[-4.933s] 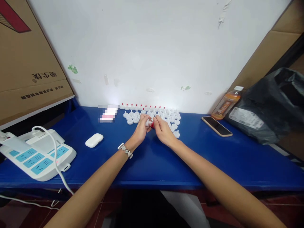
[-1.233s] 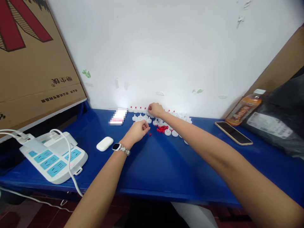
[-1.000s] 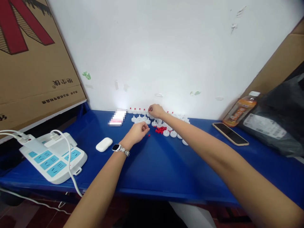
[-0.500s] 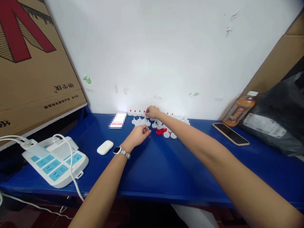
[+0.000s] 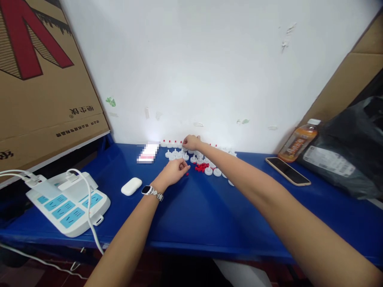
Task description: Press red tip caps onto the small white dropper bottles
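Red-tipped white caps (image 5: 175,144) partly hidden behind right grip (image 5: 192,142); contents unclear.

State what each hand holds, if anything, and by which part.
Right hand: cannot be told; any hold at the white pieces is hidden. Left hand: nothing held shows, but its curl could hide something small.

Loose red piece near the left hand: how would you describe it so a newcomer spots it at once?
On the blue table, find the left hand, the one with a watch at its wrist. Close beside that hand, toward the right, lies a tiny red piece. It sits alone, while the other loose red pieces are heaped together farther right.
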### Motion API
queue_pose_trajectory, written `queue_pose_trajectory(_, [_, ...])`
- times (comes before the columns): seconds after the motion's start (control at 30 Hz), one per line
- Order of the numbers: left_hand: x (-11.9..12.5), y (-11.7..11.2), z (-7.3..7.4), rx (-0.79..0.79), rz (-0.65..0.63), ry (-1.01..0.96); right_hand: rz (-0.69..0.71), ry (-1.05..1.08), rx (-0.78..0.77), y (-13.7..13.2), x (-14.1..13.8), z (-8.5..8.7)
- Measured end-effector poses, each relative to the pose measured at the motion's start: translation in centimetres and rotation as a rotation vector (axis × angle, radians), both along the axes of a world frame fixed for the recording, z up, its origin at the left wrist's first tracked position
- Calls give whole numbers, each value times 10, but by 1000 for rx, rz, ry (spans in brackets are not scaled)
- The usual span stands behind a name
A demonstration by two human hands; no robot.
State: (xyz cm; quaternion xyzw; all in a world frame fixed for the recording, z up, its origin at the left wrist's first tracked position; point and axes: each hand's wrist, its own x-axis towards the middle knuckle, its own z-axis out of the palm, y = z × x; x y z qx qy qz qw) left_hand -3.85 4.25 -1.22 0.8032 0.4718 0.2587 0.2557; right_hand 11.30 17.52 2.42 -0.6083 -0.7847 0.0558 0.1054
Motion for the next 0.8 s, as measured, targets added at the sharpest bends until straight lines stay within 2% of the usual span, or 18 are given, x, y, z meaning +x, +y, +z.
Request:
queue_pose_trajectory(0.27, [-1,2,-2,4,-7,-2,-21,45,31,-6,-1,0])
queue_pose_trajectory(0.47, [1,2,-1,49,8,26,-60,218,307,-55,27,-14])
queue_pose_trajectory(0.63, [3,-2,3,47,26,10,23,143,219,-83,43,-24])
queue_pose_trajectory(0.73, [3,-3,4,67,74,1,55,179,198,-90,41,-17])
queue_pose_trajectory(0.8, [4,-4,4,134,126,-13,59,298,209,-99,39,-10])
